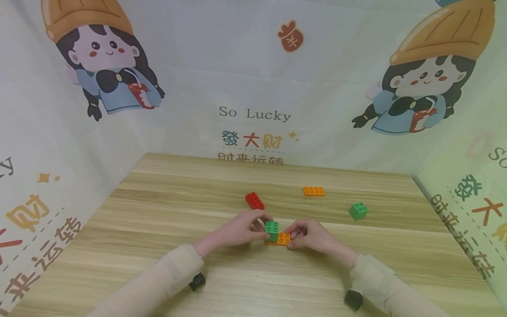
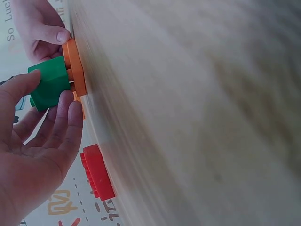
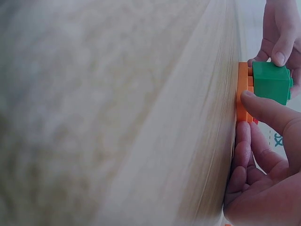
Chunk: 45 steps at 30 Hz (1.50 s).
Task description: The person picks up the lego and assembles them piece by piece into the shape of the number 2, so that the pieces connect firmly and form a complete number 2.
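My left hand (image 1: 244,228) pinches a green building block (image 1: 272,230) between thumb and fingers. That block stands upright over the left half of a flat orange building plate (image 1: 284,238); in the left wrist view a narrow gap with studs showing lies between the green block (image 2: 49,84) and the orange plate (image 2: 77,68). The plate lies at the tabletop, its right half bare with studs up. My right hand (image 1: 310,237) grips the plate's right end, thumb on the near side, as the right wrist view also shows on the orange plate (image 3: 242,84).
Just beyond my left hand lies a red block (image 1: 255,201). Farther back is a second orange plate (image 1: 314,191), and a second green block (image 1: 358,211) stands to the right. The wooden table (image 1: 190,185) ends at a printed cloth (image 1: 190,88) behind and at both sides.
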Available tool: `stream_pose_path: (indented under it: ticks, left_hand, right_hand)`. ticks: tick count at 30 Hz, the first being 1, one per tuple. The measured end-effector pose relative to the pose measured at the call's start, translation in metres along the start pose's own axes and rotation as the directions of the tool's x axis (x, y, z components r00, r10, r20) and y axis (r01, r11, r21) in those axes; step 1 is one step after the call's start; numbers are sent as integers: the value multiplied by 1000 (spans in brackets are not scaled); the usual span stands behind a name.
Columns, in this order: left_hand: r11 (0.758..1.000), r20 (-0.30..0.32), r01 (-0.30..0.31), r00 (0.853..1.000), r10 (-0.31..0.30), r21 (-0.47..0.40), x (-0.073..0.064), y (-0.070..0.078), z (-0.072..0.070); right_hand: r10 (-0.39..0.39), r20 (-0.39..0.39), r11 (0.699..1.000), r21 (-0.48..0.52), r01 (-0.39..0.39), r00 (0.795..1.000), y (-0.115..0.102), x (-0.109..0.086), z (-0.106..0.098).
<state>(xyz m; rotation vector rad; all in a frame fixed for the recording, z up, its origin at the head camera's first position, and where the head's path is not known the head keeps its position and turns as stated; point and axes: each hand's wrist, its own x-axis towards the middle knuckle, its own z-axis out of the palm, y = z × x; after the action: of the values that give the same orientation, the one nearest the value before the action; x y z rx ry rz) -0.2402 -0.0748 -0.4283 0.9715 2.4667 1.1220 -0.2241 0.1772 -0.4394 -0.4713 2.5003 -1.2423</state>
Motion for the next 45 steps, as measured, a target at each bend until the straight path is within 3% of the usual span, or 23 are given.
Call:
stream_pose_path:
  ticks: [25,35,45]
  left_hand:
    - [998,21,-53,998,54,-13,2,1,-7]
    - [998,38,-50,998,51,-30,5,1,-10]
    - [999,68,-17,998,20,-48,9,1,-15]
  right_hand:
    - [-14,0,1000,12,14,1000,2,0,1]
    - [-42,-6,999,-3,42,999,0,-2,0]
    - [-6,7,1000,13,6,1000,-2,0,0]
